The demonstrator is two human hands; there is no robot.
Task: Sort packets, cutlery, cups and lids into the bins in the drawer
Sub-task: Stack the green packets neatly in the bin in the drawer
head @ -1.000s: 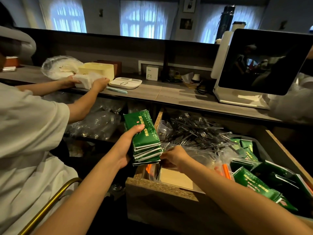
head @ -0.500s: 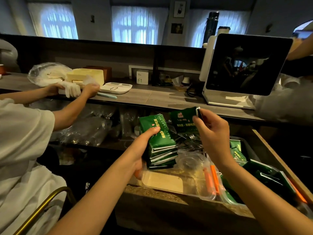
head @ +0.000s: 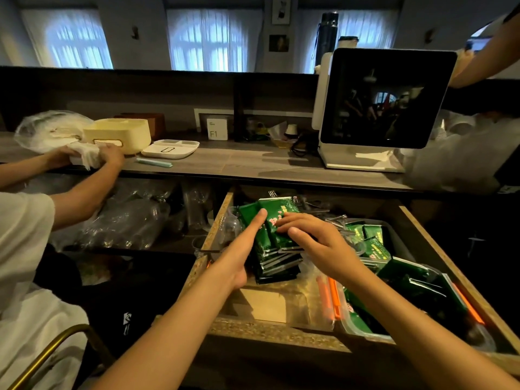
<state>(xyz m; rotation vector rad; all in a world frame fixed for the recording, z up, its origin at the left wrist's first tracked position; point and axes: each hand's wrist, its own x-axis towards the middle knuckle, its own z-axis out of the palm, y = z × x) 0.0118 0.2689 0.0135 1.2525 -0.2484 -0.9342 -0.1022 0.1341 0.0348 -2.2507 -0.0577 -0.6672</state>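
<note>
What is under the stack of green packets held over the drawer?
Below the stack of green packets is a clear bin showing a tan bottom; the part directly beneath is covered.

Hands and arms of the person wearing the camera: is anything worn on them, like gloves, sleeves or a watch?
Nothing shows on them. The left hand and the right hand are bare, with no gloves, rings or watch in view. Both forearms are bare as far as the frame's bottom edge, so no sleeve shows. The fingernails look short and unpainted.
</note>
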